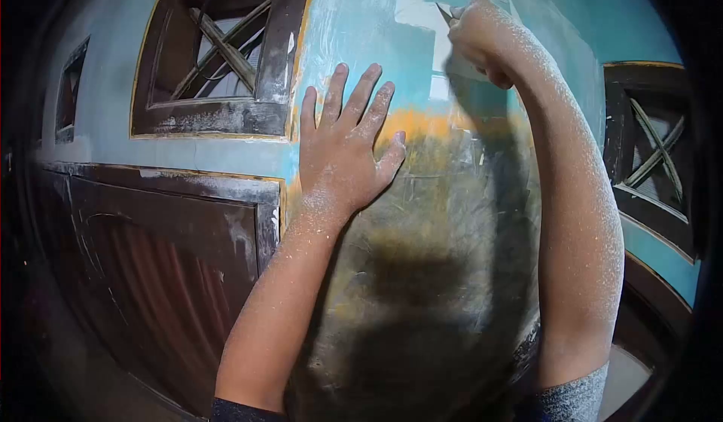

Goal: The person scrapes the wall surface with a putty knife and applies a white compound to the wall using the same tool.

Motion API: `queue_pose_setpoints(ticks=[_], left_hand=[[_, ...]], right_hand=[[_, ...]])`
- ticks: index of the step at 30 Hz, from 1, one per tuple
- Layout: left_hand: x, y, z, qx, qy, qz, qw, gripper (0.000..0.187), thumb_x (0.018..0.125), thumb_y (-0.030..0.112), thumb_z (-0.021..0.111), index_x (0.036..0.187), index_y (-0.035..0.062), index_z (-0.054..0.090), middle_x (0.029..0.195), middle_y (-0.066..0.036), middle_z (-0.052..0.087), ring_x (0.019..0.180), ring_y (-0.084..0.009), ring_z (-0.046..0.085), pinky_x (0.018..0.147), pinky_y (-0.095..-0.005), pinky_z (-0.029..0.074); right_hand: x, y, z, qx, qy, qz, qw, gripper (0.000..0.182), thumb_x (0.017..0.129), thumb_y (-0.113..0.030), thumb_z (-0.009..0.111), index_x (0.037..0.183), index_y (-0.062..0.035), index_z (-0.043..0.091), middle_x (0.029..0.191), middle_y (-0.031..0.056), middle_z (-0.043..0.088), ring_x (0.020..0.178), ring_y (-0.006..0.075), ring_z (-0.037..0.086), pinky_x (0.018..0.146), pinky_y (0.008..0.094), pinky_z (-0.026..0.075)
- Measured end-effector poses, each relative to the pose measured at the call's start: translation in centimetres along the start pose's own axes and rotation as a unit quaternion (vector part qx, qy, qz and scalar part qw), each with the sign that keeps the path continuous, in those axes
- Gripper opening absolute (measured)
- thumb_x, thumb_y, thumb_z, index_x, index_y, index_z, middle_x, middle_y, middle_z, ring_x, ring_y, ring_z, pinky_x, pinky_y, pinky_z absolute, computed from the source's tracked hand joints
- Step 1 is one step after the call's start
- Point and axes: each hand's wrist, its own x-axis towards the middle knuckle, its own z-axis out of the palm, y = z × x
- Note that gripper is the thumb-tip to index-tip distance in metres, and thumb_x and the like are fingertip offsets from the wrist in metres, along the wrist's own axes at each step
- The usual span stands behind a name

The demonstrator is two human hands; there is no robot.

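My left hand (348, 132) lies flat on the wall with its fingers spread, beside the dark wooden frame, holding nothing. Higher up on the right, my right hand (482, 38) is closed round a scraper (444, 13), of which only a thin, pointed metal blade shows; its handle is hidden in the fist. The blade is close to the wall (410, 49), by white patches (416, 6) where the turquoise paint is gone. Whether it touches cannot be made out. White dust covers both hands and forearms, most heavily the right one.
To the left is a dark window opening (215, 41) with crossed wooden slats, above a brown door panel (162, 264). A similar slatted opening (654, 151) is at the right. Lower down, the wall turns orange, then dark and stained (422, 218), with arm shadows on it.
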Motion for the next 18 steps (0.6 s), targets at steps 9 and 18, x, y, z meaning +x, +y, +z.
queue_pose_setpoints(ticks=[9,18], left_hand=[[0.0,0.0,0.0,-0.005,-0.007,-0.008,1.0,0.06,0.094,0.04,0.062,0.149,0.018,0.056,0.165,-0.002,0.041,0.155,-0.0321,0.029,0.126,-0.0565,0.017],[0.0,0.0,-0.1,-0.008,-0.008,-0.005,1.0,0.061,0.094,0.041,0.062,0.149,0.0173,0.055,0.164,-0.003,0.041,0.155,-0.0326,0.03,0.126,-0.0562,0.018]], right_hand=[[-1.0,-1.3,-2.6,0.018,-0.013,0.02,1.0,0.026,0.087,-0.005,0.056,0.095,0.0135,0.073,0.082,0.0296,0.07,0.063,0.0334,0.071,0.06,0.0415,0.061],[1.6,1.7,1.5,0.11,0.089,-0.145,0.979,0.036,0.099,-0.015,0.048,0.101,0.0164,0.065,0.066,0.017,0.061,0.047,0.0247,0.06,0.042,0.0441,0.051]])
